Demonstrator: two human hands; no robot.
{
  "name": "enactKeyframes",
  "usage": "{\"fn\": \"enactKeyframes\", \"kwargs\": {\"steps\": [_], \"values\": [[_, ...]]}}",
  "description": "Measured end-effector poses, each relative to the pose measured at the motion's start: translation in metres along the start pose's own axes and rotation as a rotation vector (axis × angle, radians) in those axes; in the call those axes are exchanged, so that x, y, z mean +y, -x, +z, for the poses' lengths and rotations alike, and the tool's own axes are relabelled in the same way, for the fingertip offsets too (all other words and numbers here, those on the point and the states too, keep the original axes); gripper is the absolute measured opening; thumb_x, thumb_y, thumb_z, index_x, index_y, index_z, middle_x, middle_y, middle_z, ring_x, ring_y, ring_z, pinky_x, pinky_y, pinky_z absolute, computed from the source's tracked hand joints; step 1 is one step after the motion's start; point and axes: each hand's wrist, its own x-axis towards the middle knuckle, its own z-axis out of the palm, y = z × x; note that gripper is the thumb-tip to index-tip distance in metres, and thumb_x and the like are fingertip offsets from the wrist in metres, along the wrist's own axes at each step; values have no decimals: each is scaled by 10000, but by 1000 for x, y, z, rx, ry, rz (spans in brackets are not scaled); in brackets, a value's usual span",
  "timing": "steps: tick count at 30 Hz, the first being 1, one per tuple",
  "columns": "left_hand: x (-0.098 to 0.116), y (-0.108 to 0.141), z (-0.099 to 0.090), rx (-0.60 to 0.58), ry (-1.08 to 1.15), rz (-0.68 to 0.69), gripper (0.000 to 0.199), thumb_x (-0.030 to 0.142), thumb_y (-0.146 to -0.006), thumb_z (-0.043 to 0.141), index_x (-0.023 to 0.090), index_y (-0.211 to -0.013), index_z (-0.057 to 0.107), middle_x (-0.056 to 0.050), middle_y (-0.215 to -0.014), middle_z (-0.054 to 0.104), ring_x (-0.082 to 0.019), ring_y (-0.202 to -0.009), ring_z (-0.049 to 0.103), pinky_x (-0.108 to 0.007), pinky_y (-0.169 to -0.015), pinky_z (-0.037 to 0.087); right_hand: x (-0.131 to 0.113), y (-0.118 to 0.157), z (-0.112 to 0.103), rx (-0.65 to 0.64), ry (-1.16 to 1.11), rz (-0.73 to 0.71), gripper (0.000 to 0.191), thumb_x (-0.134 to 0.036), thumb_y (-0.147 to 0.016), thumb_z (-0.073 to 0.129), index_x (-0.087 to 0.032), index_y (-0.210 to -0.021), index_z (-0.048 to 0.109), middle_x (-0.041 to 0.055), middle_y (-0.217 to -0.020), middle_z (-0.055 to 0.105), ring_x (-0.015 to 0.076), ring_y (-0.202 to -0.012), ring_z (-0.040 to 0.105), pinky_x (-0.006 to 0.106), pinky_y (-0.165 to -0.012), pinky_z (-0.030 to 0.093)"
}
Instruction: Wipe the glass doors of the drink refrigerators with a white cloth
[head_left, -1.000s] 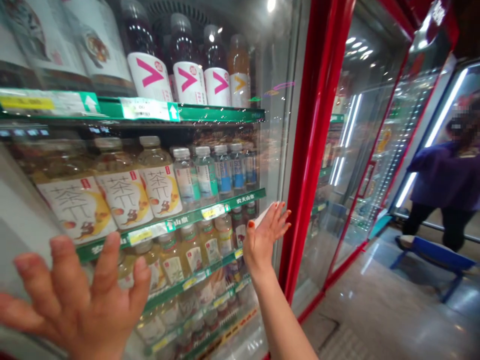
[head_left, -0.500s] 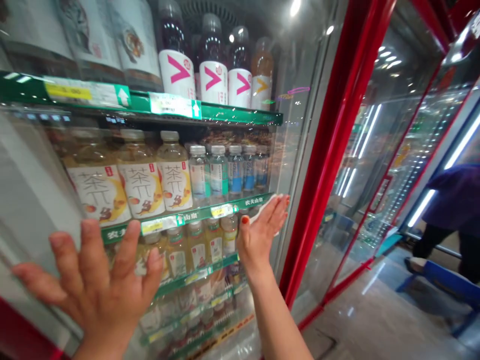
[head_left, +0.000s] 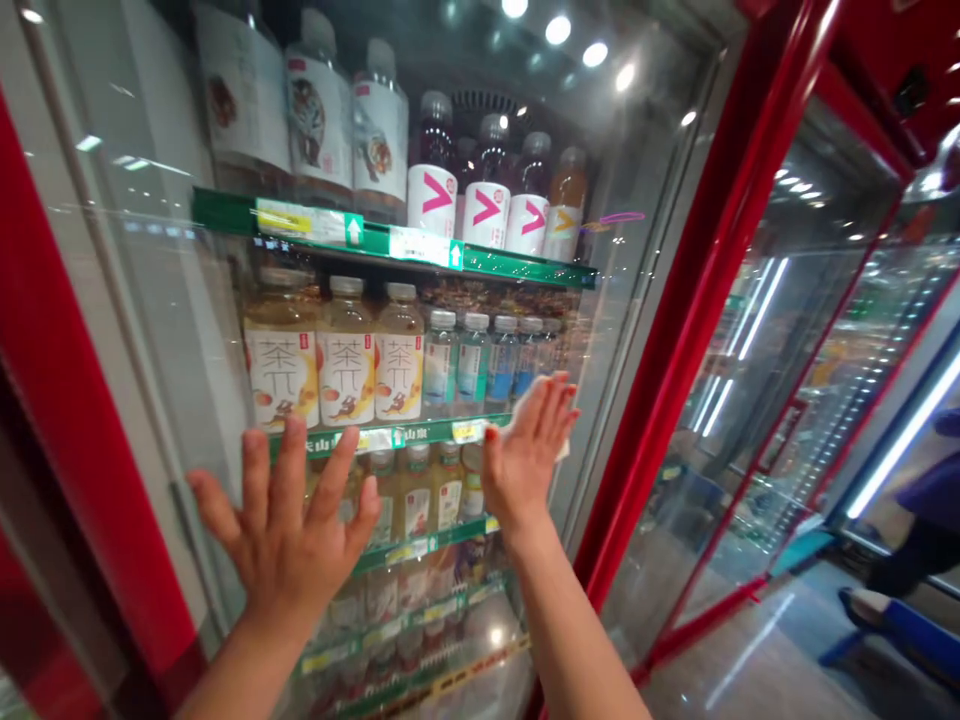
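Head camera: the white cloth (head_left: 528, 402) (maybe paper) sits behind the flat, open-fingered right hand (head_left: 519, 465), by the glass door (head_left: 202, 400), its edge slanting up and right — well apart from the left hand (head_left: 296, 530), spread wide, lower and to the left.

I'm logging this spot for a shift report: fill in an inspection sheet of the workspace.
Surface: glass front in a red frame, showing light reflections.
Job's things: white cloth or tissue under the right hand.
Clutter: blue object on the floor, cut off at right.
Hands: left hand spread before the glass, contact unclear; right hand with fingers extended.
Cables: nothing seen.
Surroundings: shelved bottles behind the glass, another cabinet beside it, a person at the right edge.
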Motion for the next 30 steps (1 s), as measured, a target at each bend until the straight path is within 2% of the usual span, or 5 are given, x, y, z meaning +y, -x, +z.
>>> {"fn": "enactKeyframes", "kwargs": {"steps": [5,12,18,25,30], "values": [[-3,4,-11,35,97,10,851,295,-954,759,274,-1721,389,-55,-1808,336,-288,-1721,233,-562,-1446,49,-23,43,-5,-98,-11,-574,919,-640,-1100,385,-136,-1786,40,106,-1875,150,261,-1754,-37,549,-1423,2],[2,41,-21,-64,35,-69,823,281,-1001,700,273,-1740,336,-51,-1829,247,-286,-1742,136,-579,-1430,10,13,-21,-4,-38,-39,-68,873,-568,-1128,262,-124,-1759,-145,199,-1866,-93,404,-1736,-106,824,-1325,73],[1,53,-8,-3,5,-68,778,268,-1019,639,249,-1737,341,-44,-1831,233,-275,-1746,108,-574,-1430,2,-40,21,-4,-141,-133,-648,913,-683,-1072,445,-224,-1791,120,62,-1837,300,298,-1751,57,607,-1421,21],[0,61,-10,30,86,-85,677,305,-1068,495,250,-1730,363,-59,-1791,377,-260,-1718,243,-560,-1439,60,-50,-26,-8,-78,-109,-376,827,-563,-1135,306,-212,-1774,-84,115,-1874,138,401,-1738,83,779,-1356,88],[-11,85,-8,190,255,-154,626,371,-1097,372,249,-1710,355,-130,-1765,419,-299,-1593,492,-587,-1380,321,-100,-26,-11,-349,-271,-836,718,-456,-1135,423,-365,-1774,108,-71,-1808,355,236,-1705,272,565,-1429,142]]}}
